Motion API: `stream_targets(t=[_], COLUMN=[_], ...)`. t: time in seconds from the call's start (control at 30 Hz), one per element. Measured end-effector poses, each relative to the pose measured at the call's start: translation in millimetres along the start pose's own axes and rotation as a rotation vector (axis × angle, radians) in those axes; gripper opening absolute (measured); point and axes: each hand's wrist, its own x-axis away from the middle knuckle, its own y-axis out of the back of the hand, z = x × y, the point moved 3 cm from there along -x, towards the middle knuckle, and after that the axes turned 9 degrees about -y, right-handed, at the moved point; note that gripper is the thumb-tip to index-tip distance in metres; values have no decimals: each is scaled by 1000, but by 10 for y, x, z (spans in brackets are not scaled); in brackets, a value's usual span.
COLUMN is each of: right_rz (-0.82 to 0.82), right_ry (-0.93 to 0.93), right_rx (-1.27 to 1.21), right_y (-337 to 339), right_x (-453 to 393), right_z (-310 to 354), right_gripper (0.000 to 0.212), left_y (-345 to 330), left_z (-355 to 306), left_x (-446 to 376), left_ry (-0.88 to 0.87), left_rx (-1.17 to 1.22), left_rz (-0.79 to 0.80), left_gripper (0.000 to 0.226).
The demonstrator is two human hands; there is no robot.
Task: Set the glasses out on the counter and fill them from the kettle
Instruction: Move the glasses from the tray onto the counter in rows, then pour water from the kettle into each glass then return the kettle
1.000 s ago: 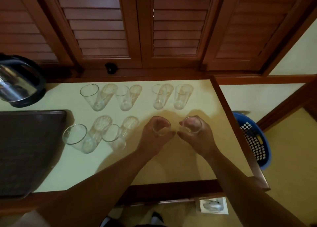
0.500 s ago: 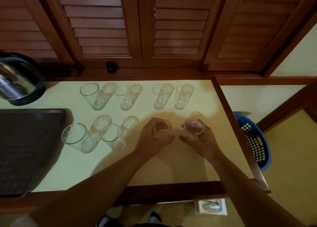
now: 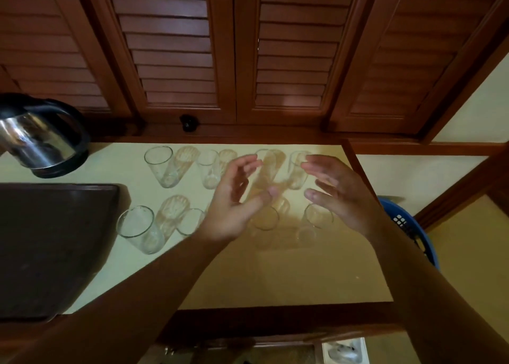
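Several clear, empty glasses stand upright in two rows on the pale counter (image 3: 275,275). Two of them, one glass (image 3: 265,218) and another glass (image 3: 319,215), stand at the right end of the near row. My left hand (image 3: 234,201) hovers above and left of them, fingers spread, holding nothing. My right hand (image 3: 341,195) hovers above and right of them, also spread and empty. Both hands partly hide the right glasses of the far row. A steel kettle (image 3: 41,140) with a black handle sits on its base at the far left.
A dark tray (image 3: 52,242) lies on the counter's left side beside the glasses. Wooden louvred doors (image 3: 220,55) rise behind the counter. A blue plastic basket (image 3: 407,226) sits on the floor past the counter's right edge. A dark wood rim borders the counter front.
Both hands have let go of the two near-right glasses and lifted up and away, fingers spreading. The two glasses now stand free on the counter.
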Motion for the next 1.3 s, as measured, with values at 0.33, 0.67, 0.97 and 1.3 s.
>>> stream_targets(t=[0.33, 0.67, 0.97, 1.3], right_rz=[117, 144, -3, -366], right_ry=[116, 148, 87, 36], right_rx=[132, 93, -101, -59], right_y=[-1053, -2681, -4048, -4867], right_x=[-695, -1486, -2151, -3082], right_z=[994, 1527, 1743, 1634], right_gripper=[27, 18, 5, 23], left_y=[1368, 3511, 5275, 5553], left_z=[-843, -870, -452, 279], left_x=[-338, -108, -165, -534], left_ry=[16, 104, 197, 309], left_rx=[-193, -318, -361, -52], left_rz=[-163, -326, -485, -515], left_gripper=[30, 24, 19, 35])
